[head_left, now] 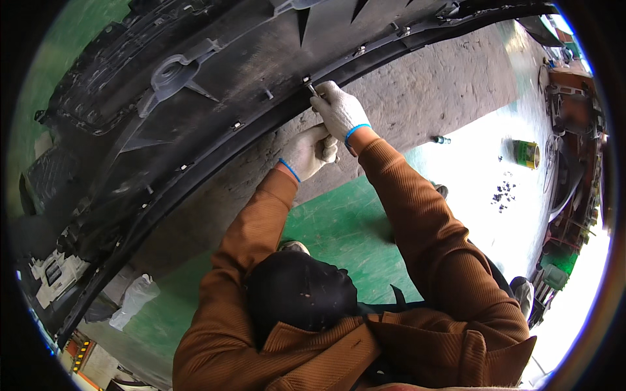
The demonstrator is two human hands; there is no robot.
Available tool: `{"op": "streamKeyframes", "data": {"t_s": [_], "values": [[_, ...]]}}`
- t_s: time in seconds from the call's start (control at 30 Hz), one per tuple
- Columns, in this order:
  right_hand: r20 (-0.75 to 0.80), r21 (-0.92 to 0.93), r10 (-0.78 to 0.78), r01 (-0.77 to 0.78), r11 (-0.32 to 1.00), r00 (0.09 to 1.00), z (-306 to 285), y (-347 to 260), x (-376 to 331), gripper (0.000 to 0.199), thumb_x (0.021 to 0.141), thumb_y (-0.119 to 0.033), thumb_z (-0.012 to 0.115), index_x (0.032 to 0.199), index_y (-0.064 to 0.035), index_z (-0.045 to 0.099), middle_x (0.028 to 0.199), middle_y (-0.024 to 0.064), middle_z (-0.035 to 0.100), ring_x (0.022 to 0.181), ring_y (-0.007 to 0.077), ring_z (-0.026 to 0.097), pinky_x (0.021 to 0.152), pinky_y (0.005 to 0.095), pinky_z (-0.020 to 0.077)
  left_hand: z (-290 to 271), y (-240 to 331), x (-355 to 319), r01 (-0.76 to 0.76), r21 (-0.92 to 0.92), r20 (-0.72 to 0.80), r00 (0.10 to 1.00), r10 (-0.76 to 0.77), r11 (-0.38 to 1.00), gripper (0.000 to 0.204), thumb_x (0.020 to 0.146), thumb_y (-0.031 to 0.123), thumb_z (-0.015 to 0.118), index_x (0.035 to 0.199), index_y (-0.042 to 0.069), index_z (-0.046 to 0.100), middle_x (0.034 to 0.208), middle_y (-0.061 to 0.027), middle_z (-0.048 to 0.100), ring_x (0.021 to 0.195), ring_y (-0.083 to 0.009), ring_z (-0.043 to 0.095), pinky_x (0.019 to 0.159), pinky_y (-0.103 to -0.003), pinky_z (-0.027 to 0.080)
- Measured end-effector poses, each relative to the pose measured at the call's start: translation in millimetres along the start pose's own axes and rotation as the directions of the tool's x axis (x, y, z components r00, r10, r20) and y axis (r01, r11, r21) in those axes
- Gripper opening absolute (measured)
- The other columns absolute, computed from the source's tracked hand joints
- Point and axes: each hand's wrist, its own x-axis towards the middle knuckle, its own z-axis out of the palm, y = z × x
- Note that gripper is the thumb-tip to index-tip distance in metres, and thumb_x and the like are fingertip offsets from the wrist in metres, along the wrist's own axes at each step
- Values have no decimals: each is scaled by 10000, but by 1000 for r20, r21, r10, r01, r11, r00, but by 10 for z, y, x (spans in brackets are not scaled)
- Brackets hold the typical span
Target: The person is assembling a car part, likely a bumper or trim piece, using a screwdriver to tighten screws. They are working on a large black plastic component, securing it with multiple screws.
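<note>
1. Looking down, I see two hands in white gloves reaching up to a big black plastic car panel (pixel 215 78) that curves across the top of the view.
2. My right hand (pixel 339 111) is the higher one. Its fingers are curled tight around a small metal tool (pixel 312 88), and only the thin tip of the tool sticks out past the glove.
3. That tip touches a small clip (pixel 306 80) on the lower edge of the panel, just above and a little left of my right hand.
4. My left hand (pixel 308 152) is lower, just below the right hand and touching its wrist side. Its fingers are folded in, like a loose fist. I cannot tell if it holds anything.
5. The left hand sits right under the dark edge of the panel, very close to it.
6. Both arms wear brown sleeves (pixel 417 215), and each glove has a blue band at the wrist.
7. More small clips dot the same edge, off to the left of my hands.
8. Far to the right, well apart from my hands, a green and yellow can (pixel 525 154) lies on the floor (pixel 339 228). A pile of small dark bits (pixel 503 193) lies near it.
</note>
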Motion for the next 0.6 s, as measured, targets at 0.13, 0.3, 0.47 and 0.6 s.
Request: {"op": "streamKeyframes", "data": {"t_s": [0.13, 0.3, 0.47, 0.6], "values": [[-12, 170, 3, -1, 985, 1000, -51, 38, -100, 411, 1039, -306, 629, 1363, -53, 612, 1129, 188, 759, 1066, 299, 737, 958, 378, 553, 48, -28, 40, -90, 217, -121, 986, 119, 972, 220, 1078, 230, 601, 936, 64, 614, 765, 15, 503, 661, -96, 488, 591, -253, 367], [-39, 513, 153, -112, 851, 987, -111, 291, -730, 459, 1045, -228, 660, 1438, -7, 575, 1260, 138, 720, 1146, 181, 684, 930, 320, 561, 165, -80, 63, -125, 456, -293, 914, 282, 881, 193, 1029, 250, 691, 962, 71, 665, 718, 34, 540, 594, -73, 472, 547, -249, 358], [-49, 883, 350, -124, 454, 935, 202, 309, -1198, 457, 1032, -112, 659, 1455, 9, 539, 1315, 113, 683, 1008, 154, 670, 866, 326, 587, 287, -141, 116, -154, 582, -333, 850, 407, 799, 195, 977, 273, 769, 939, 100, 687, 744, 56, 579, 590, -34, 462, 528, -232, 344], [287, 958, 355, -271, -98, 890, 148, 461, -1126, 352, 1101, -390, 569, 1286, -103, 656, 864, 6, 654, 658, 109, 546, 589, 277, 455, 286, -14, 66, -122, 406, -206, 953, 221, 906, 172, 1005, 259, 734, 984, 89, 723, 727, 68, 543, 581, -33, 428, 533, -222, 318]]}}
